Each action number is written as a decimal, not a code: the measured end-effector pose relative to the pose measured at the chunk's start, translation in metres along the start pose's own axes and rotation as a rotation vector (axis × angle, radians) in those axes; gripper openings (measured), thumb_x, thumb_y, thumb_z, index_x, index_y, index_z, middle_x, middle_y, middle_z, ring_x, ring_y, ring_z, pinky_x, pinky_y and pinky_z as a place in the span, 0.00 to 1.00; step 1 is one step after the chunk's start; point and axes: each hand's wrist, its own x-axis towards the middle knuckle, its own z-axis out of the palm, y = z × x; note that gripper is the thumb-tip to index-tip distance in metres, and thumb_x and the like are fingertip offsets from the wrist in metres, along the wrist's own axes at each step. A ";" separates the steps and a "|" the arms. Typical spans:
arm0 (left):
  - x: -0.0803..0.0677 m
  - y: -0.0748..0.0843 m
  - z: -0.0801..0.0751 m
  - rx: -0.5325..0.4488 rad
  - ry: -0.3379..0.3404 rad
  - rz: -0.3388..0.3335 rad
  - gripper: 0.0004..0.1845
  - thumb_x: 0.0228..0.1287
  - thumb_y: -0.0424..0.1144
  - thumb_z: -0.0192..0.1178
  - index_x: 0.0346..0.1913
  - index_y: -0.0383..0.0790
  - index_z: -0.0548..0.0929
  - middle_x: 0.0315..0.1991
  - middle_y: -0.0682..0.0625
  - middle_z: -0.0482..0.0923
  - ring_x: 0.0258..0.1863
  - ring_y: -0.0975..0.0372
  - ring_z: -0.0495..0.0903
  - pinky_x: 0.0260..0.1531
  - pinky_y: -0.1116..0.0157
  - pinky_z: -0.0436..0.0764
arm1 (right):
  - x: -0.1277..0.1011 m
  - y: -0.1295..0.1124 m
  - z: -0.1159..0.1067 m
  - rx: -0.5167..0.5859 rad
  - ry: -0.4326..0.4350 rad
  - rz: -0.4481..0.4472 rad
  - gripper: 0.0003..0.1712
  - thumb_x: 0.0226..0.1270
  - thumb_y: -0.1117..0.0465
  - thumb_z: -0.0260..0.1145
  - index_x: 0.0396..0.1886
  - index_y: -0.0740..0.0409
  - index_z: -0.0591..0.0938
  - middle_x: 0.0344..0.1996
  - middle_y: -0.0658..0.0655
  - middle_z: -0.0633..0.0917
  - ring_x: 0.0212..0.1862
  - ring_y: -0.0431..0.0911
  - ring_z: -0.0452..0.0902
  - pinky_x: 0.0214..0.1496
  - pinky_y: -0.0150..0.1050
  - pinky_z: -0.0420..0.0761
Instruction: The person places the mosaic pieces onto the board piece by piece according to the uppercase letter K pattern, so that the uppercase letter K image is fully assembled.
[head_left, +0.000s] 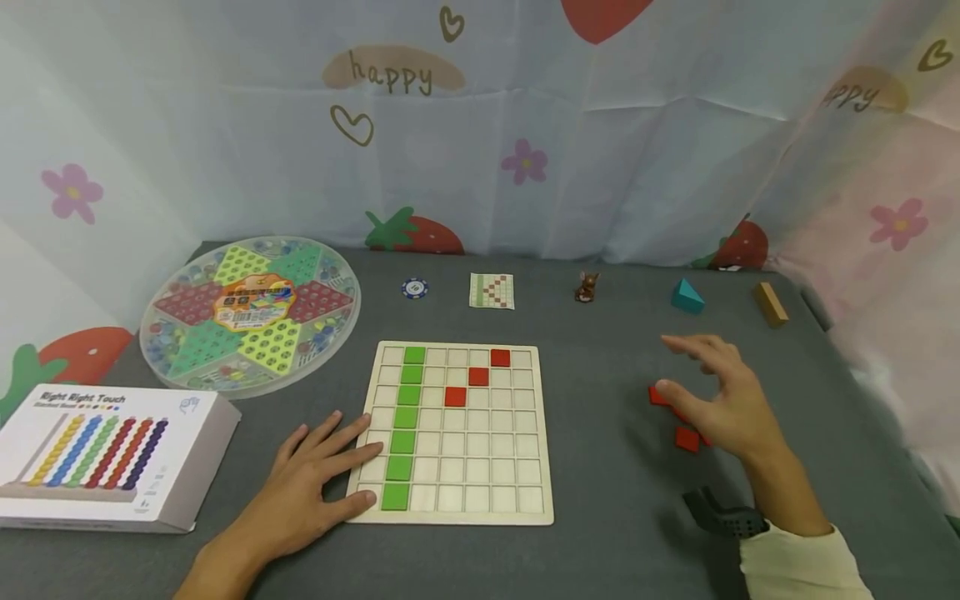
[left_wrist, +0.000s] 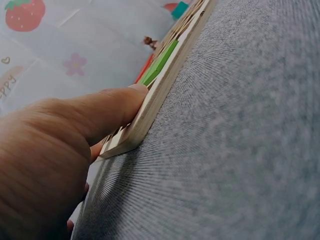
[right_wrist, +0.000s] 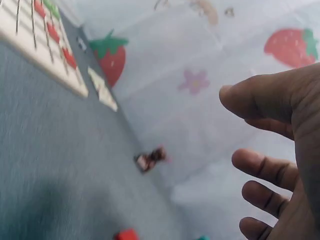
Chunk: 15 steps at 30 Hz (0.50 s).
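Observation:
A pale wooden grid board lies on the table. Green square tiles fill its second column from the left, and three red tiles form a diagonal in its upper part. My left hand rests with spread fingers at the board's left edge; its thumb touches the rim in the left wrist view. To the right, my right hand hovers above several loose red tiles, partly covering them. Its thumb and fingers are apart with nothing between them, as the right wrist view also shows.
Behind the board are a poker chip, a small pattern card, a brown mouse figurine, a teal triangular block and a wooden block. At left are a round Chinese checkers set and a white game box.

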 end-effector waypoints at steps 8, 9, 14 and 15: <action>-0.001 0.000 0.001 -0.004 0.003 -0.001 0.30 0.61 0.58 0.64 0.63 0.50 0.79 0.71 0.51 0.62 0.71 0.46 0.52 0.62 0.39 0.43 | -0.014 0.034 0.006 -0.014 -0.091 0.108 0.27 0.60 0.67 0.70 0.60 0.65 0.77 0.49 0.65 0.78 0.47 0.53 0.66 0.44 0.51 0.65; -0.001 0.000 0.001 -0.005 0.003 -0.003 0.30 0.61 0.58 0.64 0.63 0.50 0.79 0.71 0.51 0.62 0.71 0.46 0.52 0.62 0.39 0.43 | -0.015 0.037 0.007 -0.012 -0.099 0.112 0.27 0.60 0.67 0.71 0.60 0.65 0.77 0.48 0.65 0.78 0.47 0.55 0.67 0.44 0.51 0.64; -0.001 0.000 0.001 -0.002 0.002 -0.003 0.30 0.60 0.58 0.64 0.63 0.50 0.79 0.71 0.51 0.62 0.71 0.46 0.52 0.62 0.39 0.43 | -0.018 0.050 0.008 -0.032 -0.155 0.156 0.27 0.59 0.65 0.72 0.59 0.66 0.78 0.49 0.67 0.77 0.50 0.59 0.67 0.47 0.56 0.64; -0.001 0.000 0.001 0.000 0.001 -0.004 0.30 0.60 0.58 0.64 0.63 0.50 0.79 0.71 0.51 0.62 0.71 0.46 0.53 0.62 0.39 0.43 | -0.018 0.052 0.008 -0.040 -0.173 0.176 0.27 0.60 0.64 0.72 0.59 0.66 0.78 0.50 0.67 0.76 0.51 0.59 0.67 0.48 0.57 0.64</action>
